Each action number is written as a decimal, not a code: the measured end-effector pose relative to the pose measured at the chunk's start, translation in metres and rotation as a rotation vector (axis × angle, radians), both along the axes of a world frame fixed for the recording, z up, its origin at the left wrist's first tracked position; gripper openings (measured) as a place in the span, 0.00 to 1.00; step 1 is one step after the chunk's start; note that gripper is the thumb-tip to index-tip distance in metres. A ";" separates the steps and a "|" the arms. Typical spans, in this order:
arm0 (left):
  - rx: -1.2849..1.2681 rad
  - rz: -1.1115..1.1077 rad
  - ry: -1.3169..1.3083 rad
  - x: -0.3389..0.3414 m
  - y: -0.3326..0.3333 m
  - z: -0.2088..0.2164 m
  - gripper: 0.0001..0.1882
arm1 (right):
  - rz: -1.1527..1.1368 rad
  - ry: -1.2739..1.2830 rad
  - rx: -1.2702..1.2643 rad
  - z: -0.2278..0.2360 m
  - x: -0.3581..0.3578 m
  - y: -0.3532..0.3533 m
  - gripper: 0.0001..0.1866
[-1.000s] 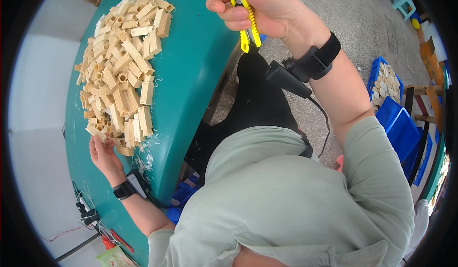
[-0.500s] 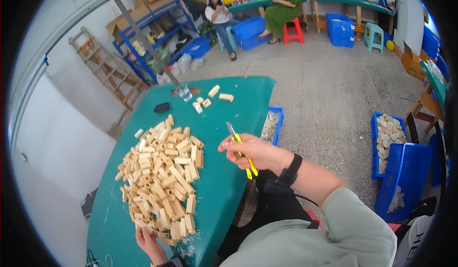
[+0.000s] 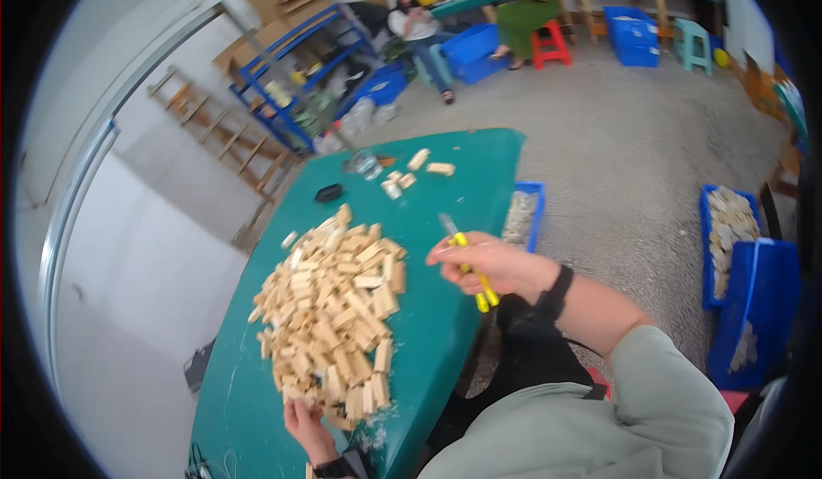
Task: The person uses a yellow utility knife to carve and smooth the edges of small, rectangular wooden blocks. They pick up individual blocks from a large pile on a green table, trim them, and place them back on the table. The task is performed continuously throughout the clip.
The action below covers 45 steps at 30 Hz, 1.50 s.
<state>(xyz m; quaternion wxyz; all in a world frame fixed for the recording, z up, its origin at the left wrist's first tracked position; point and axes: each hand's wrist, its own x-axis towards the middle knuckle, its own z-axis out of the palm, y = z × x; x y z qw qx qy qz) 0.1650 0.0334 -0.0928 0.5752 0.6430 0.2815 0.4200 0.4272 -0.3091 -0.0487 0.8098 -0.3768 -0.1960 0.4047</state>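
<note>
My right hand (image 3: 497,265) is raised over the right side of the green table, closed around a yellow utility knife (image 3: 486,291). The knife's blade points up and away from me. A big heap of pale wooden blocks (image 3: 338,299), many of them grooved, covers the middle of the table. At the heap's near edge my left hand (image 3: 310,432) has its fingers bent together on a wooden block, partly hidden among the others.
On the green table (image 3: 428,325) lie a black object (image 3: 329,193), a clear glass (image 3: 368,166) and several separate blocks (image 3: 441,169). Blue bins (image 3: 716,286) with pale pieces stand to the right. Two people sit at the back near a blue shelf (image 3: 304,64).
The whole view has shifted, so the table and both hands appear farther right. My right hand still grips the knife; my left hand stays at the heap's near edge.
</note>
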 end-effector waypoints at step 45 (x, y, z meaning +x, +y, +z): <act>-0.009 -0.078 0.157 -0.004 -0.017 0.010 0.22 | -0.042 0.012 -0.043 -0.021 0.016 -0.004 0.15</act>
